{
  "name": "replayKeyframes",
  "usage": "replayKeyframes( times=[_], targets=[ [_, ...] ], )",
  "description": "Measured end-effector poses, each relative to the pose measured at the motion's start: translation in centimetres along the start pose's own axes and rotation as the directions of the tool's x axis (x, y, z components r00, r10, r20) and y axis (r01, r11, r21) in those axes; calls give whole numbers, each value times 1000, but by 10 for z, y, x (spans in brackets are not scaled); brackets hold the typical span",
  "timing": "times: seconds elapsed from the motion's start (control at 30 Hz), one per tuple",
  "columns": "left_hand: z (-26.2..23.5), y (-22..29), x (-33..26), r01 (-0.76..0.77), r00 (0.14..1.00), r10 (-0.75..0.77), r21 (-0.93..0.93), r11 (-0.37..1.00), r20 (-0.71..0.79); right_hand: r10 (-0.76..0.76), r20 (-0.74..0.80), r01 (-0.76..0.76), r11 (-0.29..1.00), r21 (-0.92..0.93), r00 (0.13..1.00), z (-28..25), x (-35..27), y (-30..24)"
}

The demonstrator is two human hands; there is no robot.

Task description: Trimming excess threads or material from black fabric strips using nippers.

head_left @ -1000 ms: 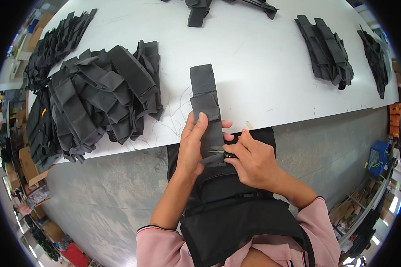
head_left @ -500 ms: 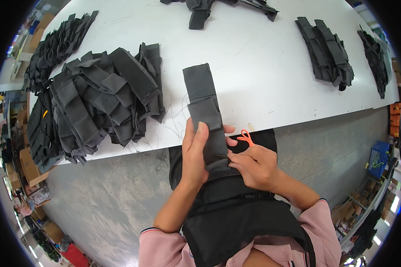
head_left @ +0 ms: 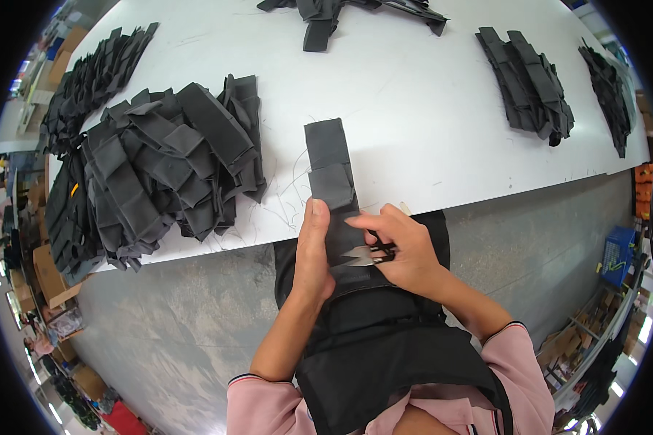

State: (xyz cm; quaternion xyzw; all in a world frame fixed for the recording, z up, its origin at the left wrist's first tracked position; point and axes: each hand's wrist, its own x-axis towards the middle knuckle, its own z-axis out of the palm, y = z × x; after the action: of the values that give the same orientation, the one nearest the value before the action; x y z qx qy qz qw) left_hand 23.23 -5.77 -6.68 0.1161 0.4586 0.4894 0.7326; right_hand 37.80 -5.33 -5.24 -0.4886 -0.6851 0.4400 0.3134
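Note:
A long dark grey fabric strip (head_left: 329, 145), with a folded layer near its middle, runs from the table's near edge down toward my lap. Closed around its left side is my left hand (head_left: 312, 250), thumb on top. My right hand (head_left: 408, 252) grips a pair of thread snips (head_left: 361, 255) with black handles. Their bare metal blades point left and lie over the lower part of the strip. The right index finger reaches toward the strip's right edge. My left fingers beneath the fabric are hidden.
On the white table (head_left: 421, 130), a large heap of similar grey strips (head_left: 159, 159) lies left. More bundles lie at far left, at the far edge, and on the right, one being a stack of strips (head_left: 526, 87). Loose threads are scattered beside the heap. A blue crate (head_left: 618, 255) stands at far right.
The snips have turned in my right hand: the orange loop no longer shows, and the blades now face the strip. The strip has shifted slightly toward me.

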Motion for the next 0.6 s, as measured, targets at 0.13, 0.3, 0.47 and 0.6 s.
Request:
replayKeyframes(
  times=[0.13,0.3,0.47,0.6],
  targets=[
    [-13,2,1,70,970,-51,-71,995,237,23,-83,-19,998,56,996,7,19,17],
    [-13,-3,-4,110,969,-123,72,991,212,146,-298,-80,972,222,943,-2,12,25],
    [-11,-12,-11,-9,962,-66,269,963,266,-7,-114,9,1000,14,993,3,15,30],
    [-10,-12,-14,-85,966,10,284,955,258,-152,-331,157,987,-13,931,12,31,38]
  ],
)
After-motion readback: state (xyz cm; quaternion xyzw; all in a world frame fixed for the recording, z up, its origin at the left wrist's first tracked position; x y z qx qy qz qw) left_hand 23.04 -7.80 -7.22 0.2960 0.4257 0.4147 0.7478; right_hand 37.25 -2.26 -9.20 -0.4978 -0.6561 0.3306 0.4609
